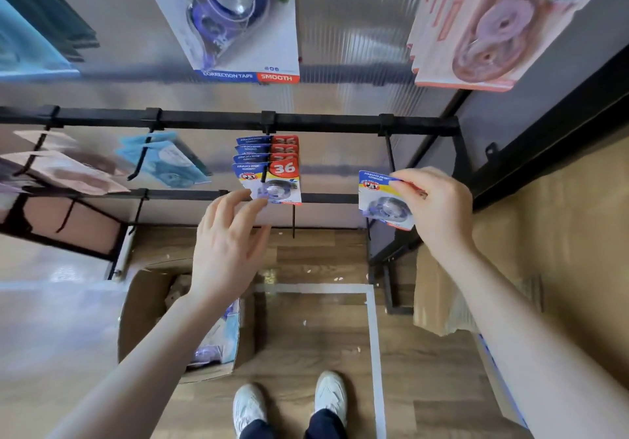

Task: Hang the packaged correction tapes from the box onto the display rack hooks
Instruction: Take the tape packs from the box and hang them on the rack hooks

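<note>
A wood-look floor runs under a black display rack [306, 121] backed by ribbed translucent panels; the head camera looks down past both arms to white shoes.

Take the rack's upper crossbar as the landmark. Below its middle clip, a stack of blue-and-red correction tape packs [269, 170] hangs on one hook. The left hand [228, 244] reaches up just beneath that stack, fingers spread and loosely extended, the tips at the front pack's lower edge, gripping nothing.

Below the bar's right-hand clip a bare hook [390, 154] slants down. Just under it the right hand [439, 207] pinches one packaged tape [384, 200] by its top corner.

Far below the bar, left of the shoes, the open cardboard box [190, 323] holds more packs.

The step in hand looks like hanging this pack; next, its hang-hole must line up with the hook tip and slide on.
</note>
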Tool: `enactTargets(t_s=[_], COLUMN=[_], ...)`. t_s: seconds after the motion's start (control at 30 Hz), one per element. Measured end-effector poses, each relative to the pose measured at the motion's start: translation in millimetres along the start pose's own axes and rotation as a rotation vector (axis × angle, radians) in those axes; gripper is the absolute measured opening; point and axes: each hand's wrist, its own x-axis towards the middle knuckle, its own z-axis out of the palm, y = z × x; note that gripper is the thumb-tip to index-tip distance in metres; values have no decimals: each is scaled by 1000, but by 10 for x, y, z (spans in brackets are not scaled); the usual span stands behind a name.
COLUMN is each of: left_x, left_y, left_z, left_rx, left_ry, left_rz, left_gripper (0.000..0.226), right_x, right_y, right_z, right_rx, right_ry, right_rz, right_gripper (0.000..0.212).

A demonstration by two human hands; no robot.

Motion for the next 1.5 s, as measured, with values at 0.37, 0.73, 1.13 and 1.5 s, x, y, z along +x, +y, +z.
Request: enactTargets(t_s=[0.37, 0.73, 1.13, 1.5], left_x=[-148, -309, -351, -474], left_y=[39, -153, -313, -405], left_z=[101, 162, 65, -32], left_rx=[-41, -27, -12, 36], left_ry=[14, -53, -9, -32], left_rz=[-33, -128, -160, -226], left_gripper=[37, 34, 38, 41], right_x=[43, 282, 585, 417], right_y=[249, 339, 362, -138], right_z=[-37, 42, 183, 333], right_rx=[34, -212, -223, -234], right_ry=[-196, -310, -205, -42], right_rz=[-20, -172, -84, -193], right_gripper=[34, 36, 27, 22])
